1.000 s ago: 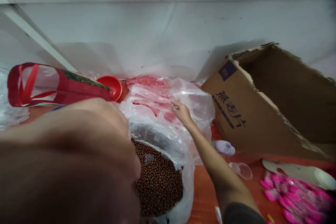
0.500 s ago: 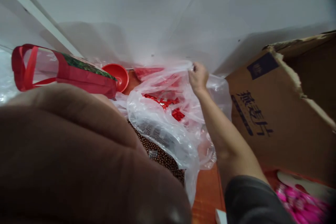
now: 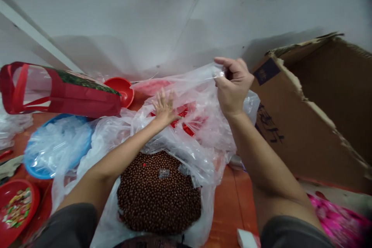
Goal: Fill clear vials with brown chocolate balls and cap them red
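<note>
My right hand [image 3: 235, 81] pinches the edge of a clear plastic bag [image 3: 200, 73] and holds it raised near the wall. My left hand [image 3: 164, 106] is spread open over the same bag, close to the red wrapped pieces [image 3: 186, 118] that show inside it; whether it touches the plastic I cannot tell. Nearer to me lies a big heap of small brown balls [image 3: 159, 201] in another opened plastic bag [image 3: 207, 205]. A few small clear packets [image 3: 164, 173] rest on the balls.
A large torn-edged cardboard box [image 3: 290, 124] stands at the right. At the left are a red tote bag [image 3: 87, 99], a red bowl [image 3: 122, 89], a blue basin [image 3: 37, 162] with plastic in it, and a red dish [image 3: 31, 201] holding colourful pieces. The wall [image 3: 145, 19] rises behind.
My left hand, earlier a large blur close to the camera, has moved away to lie over the bag, uncovering the brown balls. My right hand keeps its hold on the plastic. The view has shifted.
</note>
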The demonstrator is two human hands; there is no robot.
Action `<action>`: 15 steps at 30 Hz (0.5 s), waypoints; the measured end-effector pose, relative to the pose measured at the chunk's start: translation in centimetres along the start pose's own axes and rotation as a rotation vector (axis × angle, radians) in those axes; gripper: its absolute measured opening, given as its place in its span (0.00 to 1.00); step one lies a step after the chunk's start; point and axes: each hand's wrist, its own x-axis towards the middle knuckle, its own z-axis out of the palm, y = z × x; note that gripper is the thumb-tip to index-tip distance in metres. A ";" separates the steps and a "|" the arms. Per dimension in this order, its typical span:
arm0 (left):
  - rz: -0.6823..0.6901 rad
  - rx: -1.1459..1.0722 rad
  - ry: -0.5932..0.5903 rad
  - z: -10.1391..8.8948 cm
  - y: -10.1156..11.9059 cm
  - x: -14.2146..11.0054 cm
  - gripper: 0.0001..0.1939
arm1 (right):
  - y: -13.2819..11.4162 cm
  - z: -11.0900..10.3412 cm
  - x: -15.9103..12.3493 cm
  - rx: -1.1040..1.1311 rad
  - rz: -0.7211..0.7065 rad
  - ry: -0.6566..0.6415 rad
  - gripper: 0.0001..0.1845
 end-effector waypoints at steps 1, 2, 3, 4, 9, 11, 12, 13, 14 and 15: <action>-0.094 -0.012 0.027 1.4 -1.5 1.1 0.58 | -0.4 -0.8 -0.3 -0.011 -0.011 0.026 0.18; -0.160 -0.049 0.072 2.1 -3.0 2.3 0.52 | -0.6 -1.6 -0.6 -0.022 -0.017 0.047 0.17; -0.190 -0.109 0.124 2.1 -4.3 3.6 0.44 | -0.6 -2.4 -1.0 -0.034 -0.019 0.060 0.17; -0.187 -0.180 0.164 1.5 -5.5 5.1 0.36 | -0.3 -3.1 -1.3 -0.048 -0.014 0.064 0.15; 0.009 -0.353 0.253 -5.3 -6.0 11.9 0.14 | 5.2 -5.4 -2.4 -0.131 0.033 0.129 0.11; 0.153 -0.398 0.326 -7.5 -4.1 12.9 0.12 | 8.5 -5.9 -2.1 -0.165 0.052 0.216 0.10; 0.235 -0.405 0.336 -8.2 -3.1 13.0 0.11 | 10.1 -6.2 -1.9 -0.180 0.074 0.244 0.11; 0.304 -0.397 0.322 -8.6 -2.1 12.8 0.11 | 11.3 -6.4 -1.8 -0.191 0.103 0.254 0.11; 0.348 -0.379 0.290 -8.8 -1.3 12.4 0.10 | 12.3 -6.6 -1.8 -0.200 0.132 0.246 0.13; 0.366 -0.361 0.256 -8.7 -0.8 11.9 0.11 | 12.7 -6.7 -2.0 -0.209 0.152 0.226 0.16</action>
